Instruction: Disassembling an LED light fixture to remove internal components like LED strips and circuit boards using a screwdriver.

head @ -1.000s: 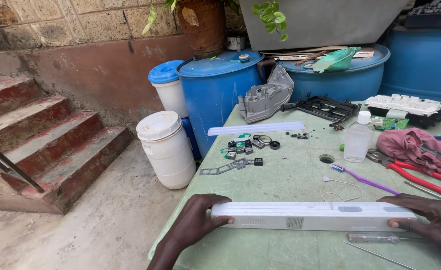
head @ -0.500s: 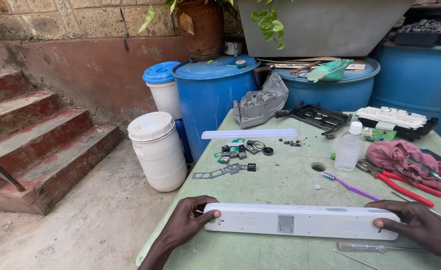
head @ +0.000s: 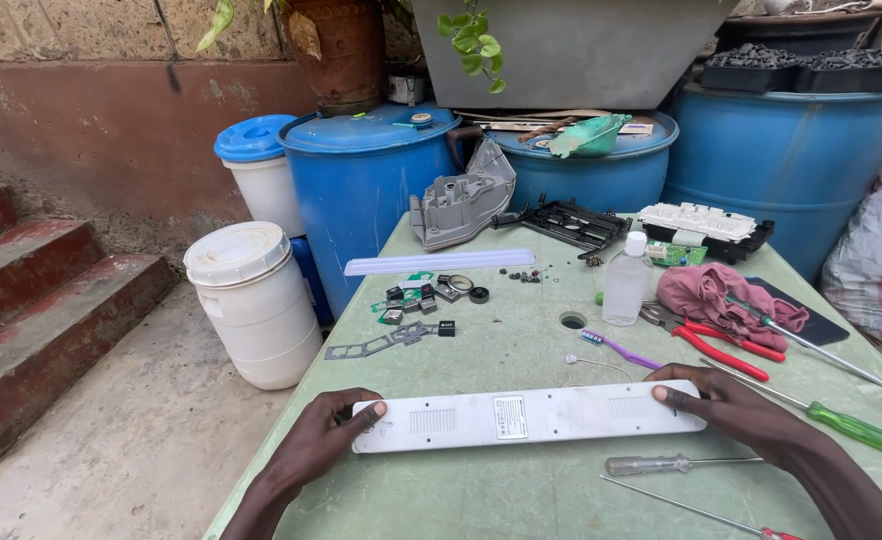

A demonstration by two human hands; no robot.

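While our left hand (head: 326, 440) grips one end of the long white plastic casing (head: 526, 416) and our right hand (head: 736, 410) grips the other, the piece lies flat on the pale green table (head: 521, 350), stretched crosswise just in front of us. Each hand is closed on its end, with a thumb laid on the top face and the fingers curled round the edge; the two hands stand well apart, the whole length of the casing between them.

The casing is a slim bar with rounded ends. Its upper face is a scuffed white, with a patch of fine vent slots toward each end and a small rectangular label in the middle.

Just beyond our right hand we see a purple toothbrush (head: 619, 351), and further to the right red-handled pliers (head: 721, 345) and a green-handled screwdriver (head: 841, 422). On the near side of the casing lies a clear-handled screwdriver (head: 666, 463), with a thin red-tipped one (head: 696, 511) closer to us.

Past the middle of the table stand a clear plastic bottle (head: 626, 282) with a white cap and a crumpled pink cloth (head: 716, 295). Small black and green electronic parts (head: 426, 297) are scattered behind our left hand, with a narrow translucent white strip (head: 441, 262) beyond them and a grey moulded housing (head: 461, 200) at the far edge.

Behind the table stand blue drums (head: 361, 190), and a white lidded bucket (head: 251, 300) sits on the concrete floor to the left, near red steps (head: 31, 300).
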